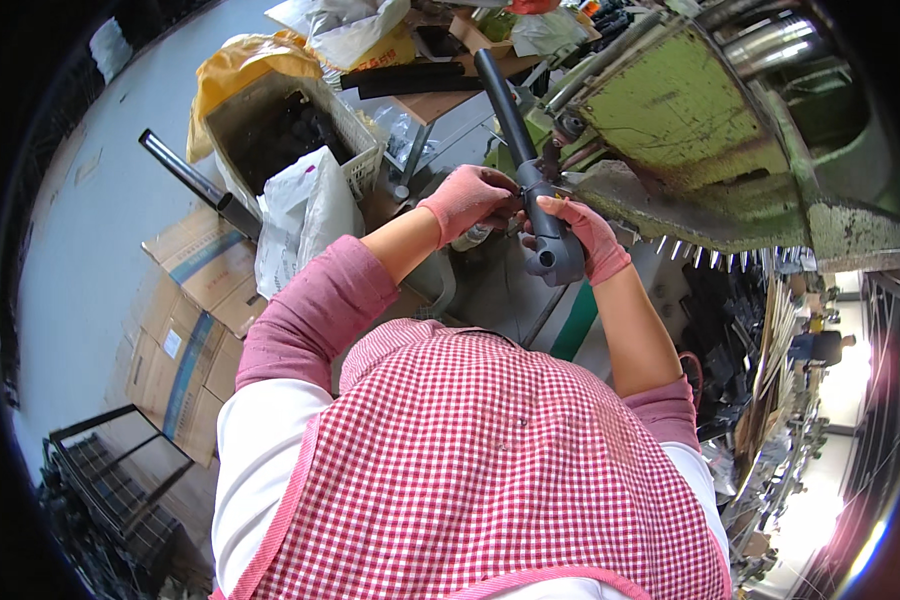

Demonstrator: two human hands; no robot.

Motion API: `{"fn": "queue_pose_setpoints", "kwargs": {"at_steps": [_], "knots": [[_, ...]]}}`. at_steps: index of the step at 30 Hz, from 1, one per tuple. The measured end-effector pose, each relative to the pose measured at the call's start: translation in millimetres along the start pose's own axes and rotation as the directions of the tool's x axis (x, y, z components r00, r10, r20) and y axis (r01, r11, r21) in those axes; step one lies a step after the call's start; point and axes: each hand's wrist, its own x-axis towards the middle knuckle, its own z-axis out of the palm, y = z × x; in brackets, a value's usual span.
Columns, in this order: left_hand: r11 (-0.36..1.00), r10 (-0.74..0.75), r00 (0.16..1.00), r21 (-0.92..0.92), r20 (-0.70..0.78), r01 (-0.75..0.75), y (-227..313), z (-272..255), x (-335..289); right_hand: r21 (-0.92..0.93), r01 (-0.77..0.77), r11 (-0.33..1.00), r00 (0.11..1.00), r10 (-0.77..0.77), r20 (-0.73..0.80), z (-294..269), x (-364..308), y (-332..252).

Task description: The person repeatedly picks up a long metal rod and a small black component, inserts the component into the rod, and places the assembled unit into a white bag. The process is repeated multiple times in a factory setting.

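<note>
A dark grey metal tube (506,108) with a thicker jointed fitting (554,256) at its near end is held up in front of me. It slants away toward the far side, and a round hole shows in the fitting's near end. My right hand (594,238), in a pink fingerless glove, is closed around the right side of the fitting, thumb on top. From the left, my left hand (470,205), gloved alike, has its fingers pinched together against the collar. Whatever small piece they may hold is hidden.
A green, worn machine (670,120) stands close at the right. On the left are a crate (365,165) of dark parts, a white sack (305,220), a loose tube (185,170) and flattened cardboard (185,340). A cluttered bench (440,100) lies beyond my hands.
</note>
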Motion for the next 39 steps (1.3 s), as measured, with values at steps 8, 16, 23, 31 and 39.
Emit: {"fn": "queue_pose_setpoints", "kwargs": {"at_steps": [8, 16, 23, 31, 39], "knots": [[0.997, -0.056, 0.997, -0.058, -0.051, 0.053, 16.8, -9.1, 27.4, -0.607, -0.034, 0.794, 0.964, -0.135, -0.231, 31.6, -14.4, -14.8], [0.973, -0.214, 0.977, -0.091, -0.016, 0.212, 14.3, -33.2, 45.8, -0.973, -0.043, 0.229, 0.792, -0.586, -0.172, 52.3, -1.1, 17.6], [0.987, -0.156, 0.972, 0.020, -0.174, 0.162, -1.8, -79.2, 69.9, -0.970, -0.117, 0.215, 0.767, -0.601, -0.225, 57.4, 5.6, 31.0], [0.986, 0.062, 0.995, -0.156, 0.076, -0.050, 2.3, -69.6, 79.7, -0.947, -0.116, 0.300, 0.657, -0.692, -0.299, 61.3, 5.3, 43.2], [0.997, -0.073, 0.985, -0.034, -0.159, 0.068, -2.0, -85.7, 87.7, -0.945, -0.072, 0.320, 0.718, -0.641, -0.271, 55.5, 5.5, 43.4]]}}
